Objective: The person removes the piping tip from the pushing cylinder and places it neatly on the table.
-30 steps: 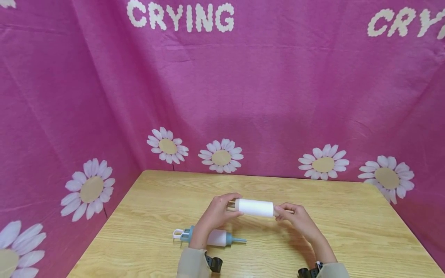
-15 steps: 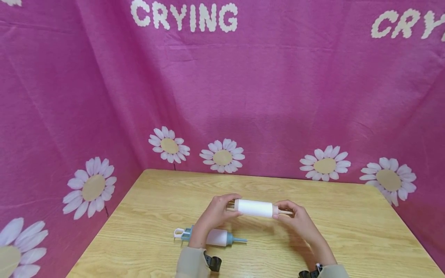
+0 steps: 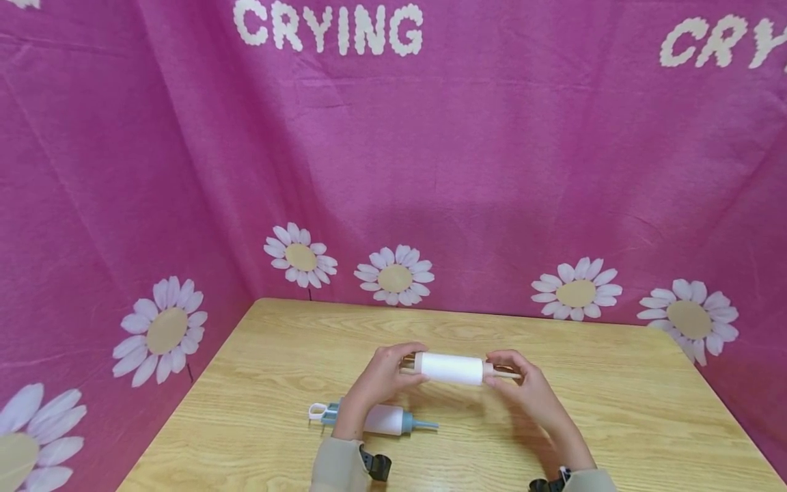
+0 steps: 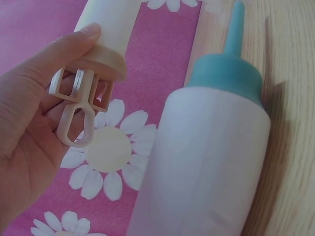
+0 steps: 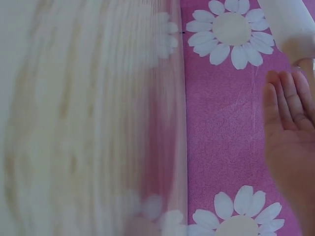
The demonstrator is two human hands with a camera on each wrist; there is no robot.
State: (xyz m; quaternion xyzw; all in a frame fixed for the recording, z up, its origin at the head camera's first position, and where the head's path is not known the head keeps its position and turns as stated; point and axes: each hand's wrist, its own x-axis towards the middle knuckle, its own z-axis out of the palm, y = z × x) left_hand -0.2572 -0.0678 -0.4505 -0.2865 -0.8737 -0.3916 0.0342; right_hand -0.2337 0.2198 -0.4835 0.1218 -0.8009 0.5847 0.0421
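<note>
Above the table is a large plunger syringe with a white barrel (image 3: 452,368) and beige ends, held level between both hands. My left hand (image 3: 382,372) grips its left end; in the left wrist view the thumb lies on the barrel, with beige finger loops and a ring handle (image 4: 76,128) beside the palm. At the nozzle end, my right hand (image 3: 533,393) pinches the beige collar between thumb and fingers. In the right wrist view several fingers of that hand are extended together. A second syringe with teal ends (image 3: 384,420) lies on the tabletop, partly behind the left wrist.
The wooden table (image 3: 295,342) has a far edge against a pink cloth backdrop (image 3: 461,171) printed with daisies and white letters. More cloth hangs along the left side. Black straps with cameras sit on both wrists.
My right hand has shifted its fingers from the nozzle area onto the beige collar, uncovering the nozzle. The left hand and the syringe have hardly moved.
</note>
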